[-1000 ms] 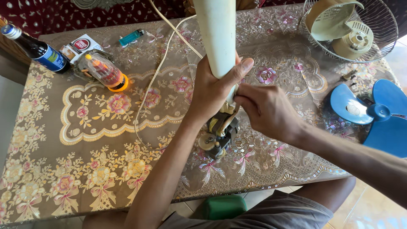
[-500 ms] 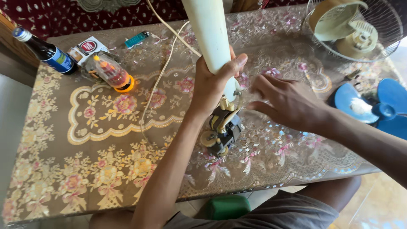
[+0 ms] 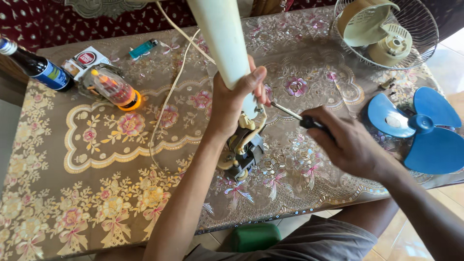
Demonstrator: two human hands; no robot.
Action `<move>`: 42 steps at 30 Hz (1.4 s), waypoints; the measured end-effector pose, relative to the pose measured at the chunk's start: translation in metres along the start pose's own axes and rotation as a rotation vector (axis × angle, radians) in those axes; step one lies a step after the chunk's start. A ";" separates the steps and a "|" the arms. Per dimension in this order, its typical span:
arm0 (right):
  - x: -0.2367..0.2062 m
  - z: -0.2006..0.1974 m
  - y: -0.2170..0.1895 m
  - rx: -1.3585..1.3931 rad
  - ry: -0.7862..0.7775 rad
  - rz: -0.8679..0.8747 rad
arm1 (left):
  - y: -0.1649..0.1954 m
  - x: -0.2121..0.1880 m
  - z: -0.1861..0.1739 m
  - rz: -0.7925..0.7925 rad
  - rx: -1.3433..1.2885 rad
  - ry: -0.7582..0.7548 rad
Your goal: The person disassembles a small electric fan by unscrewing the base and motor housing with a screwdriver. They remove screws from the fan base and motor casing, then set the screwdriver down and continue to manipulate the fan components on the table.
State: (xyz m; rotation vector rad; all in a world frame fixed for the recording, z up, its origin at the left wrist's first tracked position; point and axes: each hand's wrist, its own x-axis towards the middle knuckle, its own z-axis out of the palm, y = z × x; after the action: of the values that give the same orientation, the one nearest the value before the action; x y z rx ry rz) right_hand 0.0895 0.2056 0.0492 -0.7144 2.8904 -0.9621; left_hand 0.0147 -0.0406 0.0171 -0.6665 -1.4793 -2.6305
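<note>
**Screwdriver at the fan motor**

I see the left hand (image 3: 232, 104) clamped around the cream fan column (image 3: 220, 41) above the motor (image 3: 241, 152) on the floral tablecloth (image 3: 96, 193). The right hand (image 3: 350, 145) grips a screwdriver (image 3: 295, 115), tip at the column's base. Blue fan blades (image 3: 425, 128) lie right.

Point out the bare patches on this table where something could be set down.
Free: the near left of the table, before the orange-capped bottle, left of the white cord. Crowded: the middle, where the left hand holds the cream tube and the right hand a screwdriver; the right, with blue fan blades.
</note>
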 end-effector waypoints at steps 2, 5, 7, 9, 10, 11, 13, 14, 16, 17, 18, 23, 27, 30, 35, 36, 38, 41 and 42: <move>-0.003 0.002 -0.015 0.023 0.054 -0.093 | 0.000 0.001 0.000 0.006 0.012 0.028; -0.005 0.004 -0.030 -0.002 0.045 -0.008 | 0.001 0.002 -0.002 0.011 -0.065 0.063; -0.004 0.005 -0.037 -0.010 0.041 0.064 | 0.004 0.001 -0.004 -0.003 -0.059 0.070; -0.003 0.005 -0.041 -0.003 0.053 0.075 | 0.005 0.000 -0.005 -0.022 -0.065 0.071; -0.002 0.005 -0.042 0.006 0.067 0.043 | 0.006 0.000 -0.006 -0.027 -0.072 0.071; -0.001 0.005 -0.042 0.015 0.079 0.008 | 0.007 -0.001 -0.006 -0.030 -0.079 0.073; 0.001 0.006 -0.043 -0.004 0.093 -0.045 | 0.008 -0.002 -0.007 -0.036 -0.078 0.075; 0.001 0.007 -0.043 -0.013 0.104 -0.070 | 0.009 -0.002 -0.007 -0.040 -0.077 0.071; 0.000 0.006 -0.046 -0.033 0.096 -0.044 | 0.010 -0.002 -0.007 -0.037 -0.077 0.068; -0.001 0.005 -0.047 -0.042 0.090 -0.028 | 0.010 -0.002 -0.006 -0.038 -0.078 0.068; -0.001 0.003 -0.049 -0.087 0.126 -0.105 | 0.011 -0.002 -0.006 -0.027 -0.057 0.060; 0.009 -0.025 -0.048 -0.062 -0.203 0.395 | 0.014 -0.007 0.000 0.015 0.052 0.032; 0.025 -0.043 -0.031 0.239 -0.382 0.388 | 0.015 -0.010 0.006 -0.003 0.007 -0.027; 0.017 -0.043 -0.024 -0.464 -0.223 -0.075 | 0.016 -0.008 0.008 0.014 0.061 -0.020; 0.002 -0.039 -0.027 -1.064 0.053 -0.725 | 0.018 -0.007 0.007 -0.006 0.058 0.025; 0.002 -0.037 -0.028 -0.748 0.040 -0.544 | 0.018 -0.007 0.007 -0.008 0.049 0.025; 0.004 -0.033 -0.027 -0.012 -0.040 -0.032 | 0.019 -0.008 0.006 -0.014 0.036 0.032; 0.007 -0.031 -0.024 0.587 -0.264 0.408 | 0.022 -0.009 0.005 0.008 0.041 0.038; 0.008 -0.029 -0.024 0.567 -0.316 0.381 | 0.023 -0.011 0.005 -0.002 0.039 0.042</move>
State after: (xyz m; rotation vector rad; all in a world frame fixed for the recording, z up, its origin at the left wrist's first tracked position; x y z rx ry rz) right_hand 0.0879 0.2020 0.0874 -0.2326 2.1993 -1.3621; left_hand 0.0319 -0.0503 0.0333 -0.6026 -1.5167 -2.5930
